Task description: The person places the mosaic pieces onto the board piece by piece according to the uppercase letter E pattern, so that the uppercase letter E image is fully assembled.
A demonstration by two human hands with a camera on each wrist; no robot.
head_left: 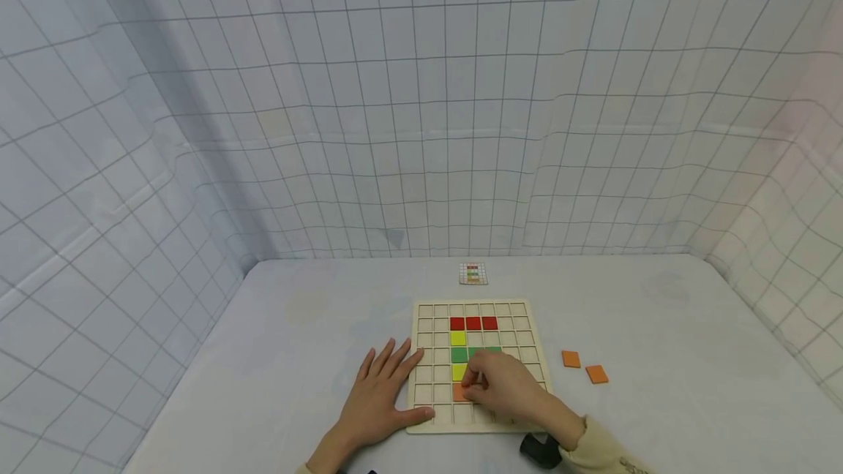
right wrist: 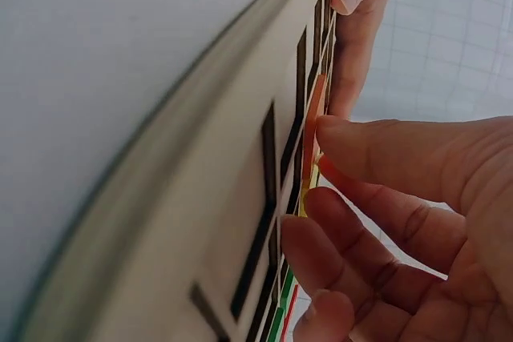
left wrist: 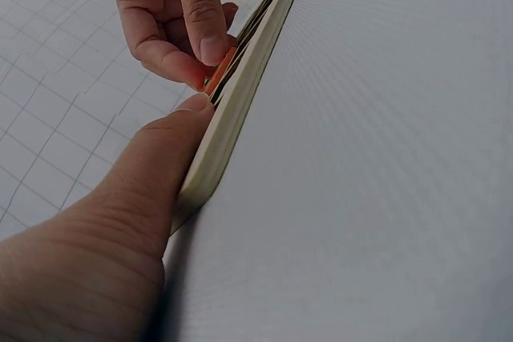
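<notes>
A wooden grid board [head_left: 429, 329] lies on the white table, with red tiles [head_left: 473, 323], yellow tiles [head_left: 457, 339] and green tiles [head_left: 459, 355] set in its cells. My right hand [head_left: 476, 382] is over the board's lower middle. It pinches an orange tile [head_left: 460, 392] between thumb and fingers, tilted at a cell near the bottom of the coloured column. The right wrist view shows that orange tile [right wrist: 314, 126] on edge against the board [right wrist: 224, 198]. My left hand [head_left: 383, 392] lies flat with straight fingers at the board's left edge, its thumb [left wrist: 156, 170] against the front corner.
Two loose orange tiles [head_left: 571, 359] [head_left: 596, 374] lie on the table right of the board. A small pattern card [head_left: 473, 273] sits behind the board. Grid-printed cloth walls enclose the table at the back and on both sides.
</notes>
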